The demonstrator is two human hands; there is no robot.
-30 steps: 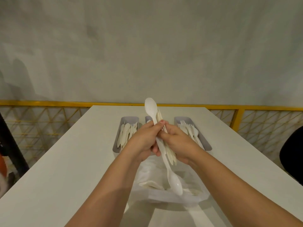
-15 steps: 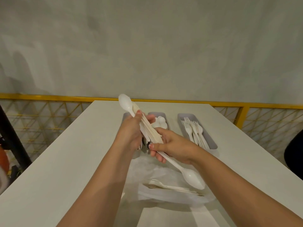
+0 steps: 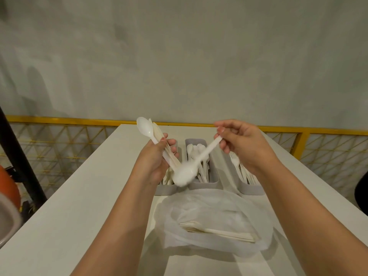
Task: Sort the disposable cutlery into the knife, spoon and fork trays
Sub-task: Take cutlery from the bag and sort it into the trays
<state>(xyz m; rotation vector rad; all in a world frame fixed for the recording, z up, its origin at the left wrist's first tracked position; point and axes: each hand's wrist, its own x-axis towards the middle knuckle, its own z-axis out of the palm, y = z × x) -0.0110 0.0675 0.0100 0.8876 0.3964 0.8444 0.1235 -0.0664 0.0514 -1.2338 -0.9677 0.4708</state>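
Note:
My left hand point(image 3: 157, 156) grips a bundle of white cutlery point(image 3: 153, 134), a spoon bowl and a beige piece sticking up. My right hand point(image 3: 241, 142) pinches the handle end of a white spoon point(image 3: 191, 168), which hangs bowl-down over the near end of the middle grey tray point(image 3: 203, 184) holding spoons. The left grey tray point(image 3: 165, 189) is mostly hidden behind my left hand; the right grey tray point(image 3: 251, 189) holds forks. A clear plastic bag point(image 3: 215, 216) lies in front of the trays with several forks point(image 3: 217, 232) on it.
The white table point(image 3: 79, 196) ends at a yellow mesh railing point(image 3: 59, 136) behind and at both sides. A black post point(image 3: 22, 154) and an orange object point(image 3: 8, 188) stand off the left edge. A dark shape point(image 3: 361, 194) sits at the far right.
My right hand has drawn one spoon out of the bundle and swung it up and right, so its bowl now hangs over the middle tray. My left hand keeps the rest.

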